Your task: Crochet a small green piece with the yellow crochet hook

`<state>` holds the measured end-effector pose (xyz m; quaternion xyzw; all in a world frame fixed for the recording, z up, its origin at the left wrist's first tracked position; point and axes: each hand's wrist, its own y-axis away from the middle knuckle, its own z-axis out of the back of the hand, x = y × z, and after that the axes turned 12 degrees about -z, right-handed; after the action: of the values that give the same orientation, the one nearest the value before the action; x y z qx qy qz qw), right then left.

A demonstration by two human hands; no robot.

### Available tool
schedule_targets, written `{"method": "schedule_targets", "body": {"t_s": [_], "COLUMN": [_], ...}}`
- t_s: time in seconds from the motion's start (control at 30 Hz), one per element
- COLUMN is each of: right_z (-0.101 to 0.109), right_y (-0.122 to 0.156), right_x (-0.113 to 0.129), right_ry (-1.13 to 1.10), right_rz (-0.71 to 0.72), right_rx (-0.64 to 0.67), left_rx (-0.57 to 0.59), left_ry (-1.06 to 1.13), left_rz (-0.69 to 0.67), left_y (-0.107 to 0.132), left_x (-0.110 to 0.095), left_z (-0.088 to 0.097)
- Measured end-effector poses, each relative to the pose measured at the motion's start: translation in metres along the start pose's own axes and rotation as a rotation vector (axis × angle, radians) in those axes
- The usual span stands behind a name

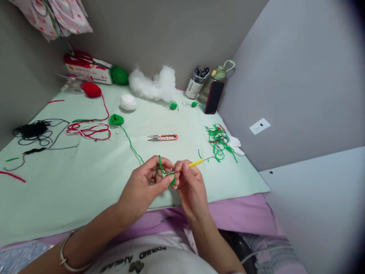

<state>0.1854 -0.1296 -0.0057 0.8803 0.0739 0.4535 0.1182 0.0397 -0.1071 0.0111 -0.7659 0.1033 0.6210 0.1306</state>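
Observation:
My left hand is closed, pinching a small piece of green crochet work with green yarn looped over its fingers. My right hand is closed on a crochet hook with a yellow handle, its tip at the green work. The two hands touch just above the near edge of the pale green table cover. A green strand runs from my left hand back to a small green yarn ball.
Red-handled snips lie behind my hands. A pile of green and red yarn scraps sits at the right. Farther back are red yarn, white yarn, stuffing, a pen cup, a phone. Black yarn lies left.

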Motion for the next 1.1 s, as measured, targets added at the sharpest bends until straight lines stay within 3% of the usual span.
{"method": "schedule_targets", "body": {"t_s": [0.23,0.37,0.47,0.57,0.73,0.8,0.87,0.93,1.0,1.1], "right_z": [0.002,0.005,0.006,0.009,0.009,0.008,0.006,0.002,-0.002,-0.008], "right_y": [-0.001,-0.001,-0.002,-0.004,-0.003,-0.001,0.0,0.001,0.003,0.005], "right_x": [-0.008,-0.002,0.004,0.009,0.015,0.017,0.018,0.017,0.015,0.013], "right_ry": [0.142,0.193,0.136,0.119,0.125,0.14,0.156,0.163,0.164,0.169], "right_rz": [0.209,0.199,0.173,0.131,0.12,0.137,0.154,0.167,0.175,0.197], "right_rx": [-0.007,-0.034,-0.035,-0.033,-0.047,-0.053,-0.059,-0.051,-0.023,0.004], "left_rx": [-0.04,0.033,0.048,-0.019,0.129,0.019,-0.183,-0.347,-0.296,-0.066], "left_ry": [0.053,0.053,0.023,-0.106,-0.552,-0.76,-0.888,-0.828,-0.577,-0.172], "left_rz": [0.029,0.041,0.035,-0.056,-0.176,-0.278,-0.403,-0.56,-0.545,-0.308], "left_y": [-0.005,-0.008,-0.012,-0.019,-0.033,-0.035,-0.033,-0.028,-0.023,-0.02], "left_x": [-0.002,-0.007,-0.012,-0.018,-0.032,-0.04,-0.047,-0.048,-0.04,-0.024], "left_z": [0.002,0.009,0.024,0.049,0.093,0.1,0.096,0.081,0.059,0.031]}}
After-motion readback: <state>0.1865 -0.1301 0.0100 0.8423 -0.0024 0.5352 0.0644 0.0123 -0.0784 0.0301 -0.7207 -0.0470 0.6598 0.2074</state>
